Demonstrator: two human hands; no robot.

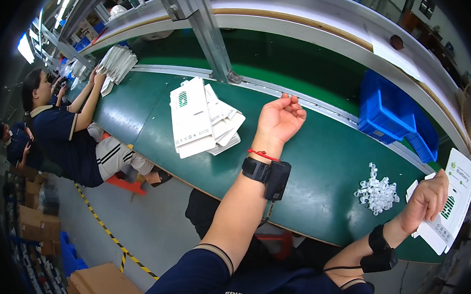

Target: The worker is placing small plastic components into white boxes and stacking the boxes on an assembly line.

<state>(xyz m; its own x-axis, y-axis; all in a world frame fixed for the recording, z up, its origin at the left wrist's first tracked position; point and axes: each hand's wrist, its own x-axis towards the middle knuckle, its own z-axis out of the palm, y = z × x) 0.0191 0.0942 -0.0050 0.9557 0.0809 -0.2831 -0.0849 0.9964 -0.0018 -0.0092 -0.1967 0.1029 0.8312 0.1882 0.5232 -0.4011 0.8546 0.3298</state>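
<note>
Above the green table, my left hand [282,119] is turned palm up with its fingers loosely curled and nothing visible in it. My right hand [428,199], at the table's right end, grips a flat white cardboard box [459,196] with green printing by its edge. Between my arms lies a heap of small translucent white plastic clips [377,193], close to the right hand but apart from it. Left of my left hand, a loose fanned stack of similar flat white boxes [191,118] rests on the table.
Blue plastic bins [389,112] stand at the table's far right. A metal post [209,39] rises from the back rail. Further left, a seated co-worker [61,127] handles a stack of white packages [117,63]. Cardboard boxes [103,284] sit on the floor.
</note>
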